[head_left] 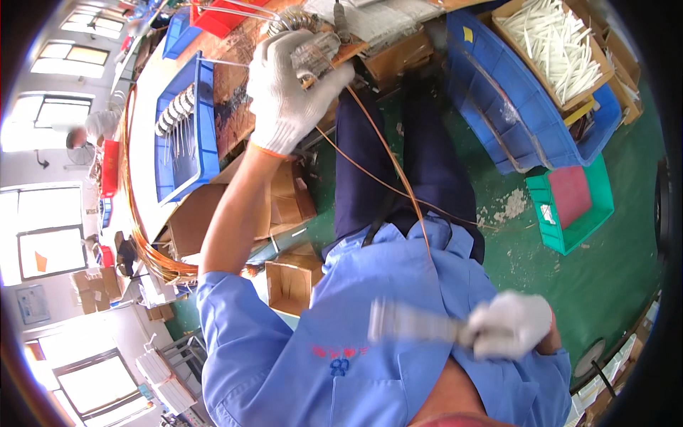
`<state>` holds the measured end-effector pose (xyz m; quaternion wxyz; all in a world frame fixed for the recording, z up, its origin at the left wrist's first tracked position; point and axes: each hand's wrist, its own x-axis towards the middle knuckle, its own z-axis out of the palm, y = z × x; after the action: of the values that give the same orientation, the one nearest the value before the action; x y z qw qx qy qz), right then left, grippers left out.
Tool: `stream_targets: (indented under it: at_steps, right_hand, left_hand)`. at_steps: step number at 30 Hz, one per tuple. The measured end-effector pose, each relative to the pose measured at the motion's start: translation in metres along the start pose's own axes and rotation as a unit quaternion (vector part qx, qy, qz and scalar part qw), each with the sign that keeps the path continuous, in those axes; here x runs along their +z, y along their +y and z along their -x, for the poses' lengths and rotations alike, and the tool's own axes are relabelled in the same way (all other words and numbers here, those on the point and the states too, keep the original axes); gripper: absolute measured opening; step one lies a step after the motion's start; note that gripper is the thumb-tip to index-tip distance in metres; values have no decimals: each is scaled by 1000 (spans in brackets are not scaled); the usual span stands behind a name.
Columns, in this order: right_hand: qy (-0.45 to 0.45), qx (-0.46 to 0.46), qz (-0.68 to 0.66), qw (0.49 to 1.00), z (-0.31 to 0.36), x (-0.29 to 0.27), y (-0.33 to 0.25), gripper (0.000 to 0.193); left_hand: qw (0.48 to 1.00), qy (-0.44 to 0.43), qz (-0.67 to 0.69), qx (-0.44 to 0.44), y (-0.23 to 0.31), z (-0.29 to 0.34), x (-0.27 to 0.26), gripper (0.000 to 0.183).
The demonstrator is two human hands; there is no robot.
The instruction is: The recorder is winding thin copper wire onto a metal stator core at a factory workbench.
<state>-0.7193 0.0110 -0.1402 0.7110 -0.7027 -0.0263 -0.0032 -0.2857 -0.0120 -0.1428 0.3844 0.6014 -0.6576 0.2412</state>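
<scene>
While the right hand (511, 326) is closed around one end of a pale tool (416, 324), that tool hangs over the chest of the blue shirt (384, 274), its long axis nearly level across the cloth and its free end pointing to the person's left; blur hides its exact shape. The right arm is folded, its gloved fist near the shirt's right side. Well apart, the left hand (288, 96) reaches out beyond the shirt over the workbench (231, 82), back upward, thumb spread rightward beside copper wire (412, 196) running toward the shirt; I cannot tell whether it grips anything.
</scene>
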Motion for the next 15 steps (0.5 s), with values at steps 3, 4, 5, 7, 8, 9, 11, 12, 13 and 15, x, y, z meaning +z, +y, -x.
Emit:
stream_targets:
  at_steps: [3, 4, 5, 7, 8, 9, 11, 12, 13, 15]
  right_hand:
    - [-133, -60, 2, 989, 1, -9, 0, 25]
    - [-153, -55, 11, 987, -12, -21, -5, 23]
    - [-117, -43, -10, 992, -25, -25, -1, 21]
    - [-48, -36, -26, 998, -61, -34, 11, 16]
    - [-5, -10, -37, 999, -80, -37, 14, 13]
    - [65, -15, 18, 998, -98, -39, 19, 11]
    - [99, 103, -93, 985, -132, -50, 16, 15]
    - [108, 154, -158, 969, -146, -54, 14, 18]
    - [118, 153, -188, 963, -158, -58, 17, 22]
    - [155, 138, -221, 953, -179, -65, 24, 30]
  left_hand:
    - [896, 87, 355, -251, -9, -48, 1, 52]
    - [794, 79, 514, -315, -6, -71, -3, 56]
    - [762, 49, 567, -308, -19, -81, -3, 58]
    - [729, 15, 615, -298, -38, -96, -9, 59]
    - [717, -50, 632, -290, -42, -101, -9, 61]
    - [702, -115, 645, -281, -47, -106, -9, 62]
    - [669, -105, 691, -252, -66, -106, -11, 62]
    - [633, -92, 735, -224, -78, -105, -11, 62]
    - [495, -146, 846, -130, -103, -107, -8, 62]
    - [423, -81, 891, -144, -122, -108, 2, 64]
